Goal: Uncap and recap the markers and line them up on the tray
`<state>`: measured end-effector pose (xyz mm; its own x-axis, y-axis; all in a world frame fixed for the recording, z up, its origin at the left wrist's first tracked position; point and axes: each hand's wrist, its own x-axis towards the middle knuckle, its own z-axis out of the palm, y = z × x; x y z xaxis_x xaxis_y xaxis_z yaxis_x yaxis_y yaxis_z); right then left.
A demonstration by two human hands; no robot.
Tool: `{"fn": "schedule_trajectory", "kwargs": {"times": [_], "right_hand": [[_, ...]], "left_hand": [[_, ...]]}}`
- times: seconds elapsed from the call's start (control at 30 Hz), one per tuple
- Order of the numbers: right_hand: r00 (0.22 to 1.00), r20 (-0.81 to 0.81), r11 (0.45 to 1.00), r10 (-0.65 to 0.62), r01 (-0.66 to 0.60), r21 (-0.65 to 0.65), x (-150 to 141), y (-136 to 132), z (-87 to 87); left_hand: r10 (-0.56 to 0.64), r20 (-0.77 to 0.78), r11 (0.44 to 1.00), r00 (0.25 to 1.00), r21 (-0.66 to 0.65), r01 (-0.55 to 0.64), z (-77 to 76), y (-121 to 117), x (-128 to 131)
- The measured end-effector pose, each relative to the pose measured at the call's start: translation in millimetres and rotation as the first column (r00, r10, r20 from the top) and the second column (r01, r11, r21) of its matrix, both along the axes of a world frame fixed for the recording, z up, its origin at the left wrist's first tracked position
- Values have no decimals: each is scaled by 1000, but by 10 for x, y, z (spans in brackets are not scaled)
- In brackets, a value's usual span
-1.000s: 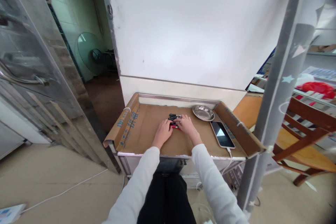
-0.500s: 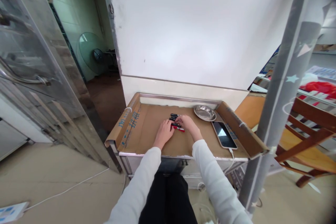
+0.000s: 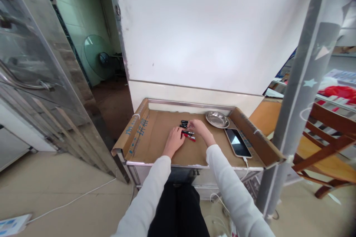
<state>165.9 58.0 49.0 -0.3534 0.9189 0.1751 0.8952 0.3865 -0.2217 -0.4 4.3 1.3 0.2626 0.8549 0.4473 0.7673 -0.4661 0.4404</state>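
Several small black and red pens or markers (image 3: 187, 132) lie in a loose bunch on a cardboard sheet (image 3: 155, 137) that covers a small metal table. My left hand (image 3: 174, 140) rests palm down just left of the bunch, its fingertips touching the near red ones. My right hand (image 3: 198, 127) reaches over the far side of the bunch, fingers curled onto a black piece; I cannot make out whether it is pinched. Both arms wear white sleeves.
A round steel dish (image 3: 217, 119) sits at the table's back right. A phone (image 3: 238, 143) on a white cable lies near the right cardboard flap. A grey post (image 3: 292, 107) and a wooden chair (image 3: 325, 144) stand to the right, a metal door (image 3: 33, 81) to the left.
My right hand has moved back and slightly right, from over the red pieces to the far black ones, uncovering the red ones. My left hand has barely shifted.
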Motion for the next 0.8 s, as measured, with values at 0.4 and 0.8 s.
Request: {"fn": "schedule_trajectory", "kwargs": {"times": [0.4,0.8], "right_hand": [[809,-587,979,-15,132,157,152,-509,-159],[960,-279,980,13,43,195,-154,-727,-358]], "left_hand": [[54,-33,998,998,29,-53,-25,32,26],[-14,114,998,993,60,8,-5,35,-2]]}}
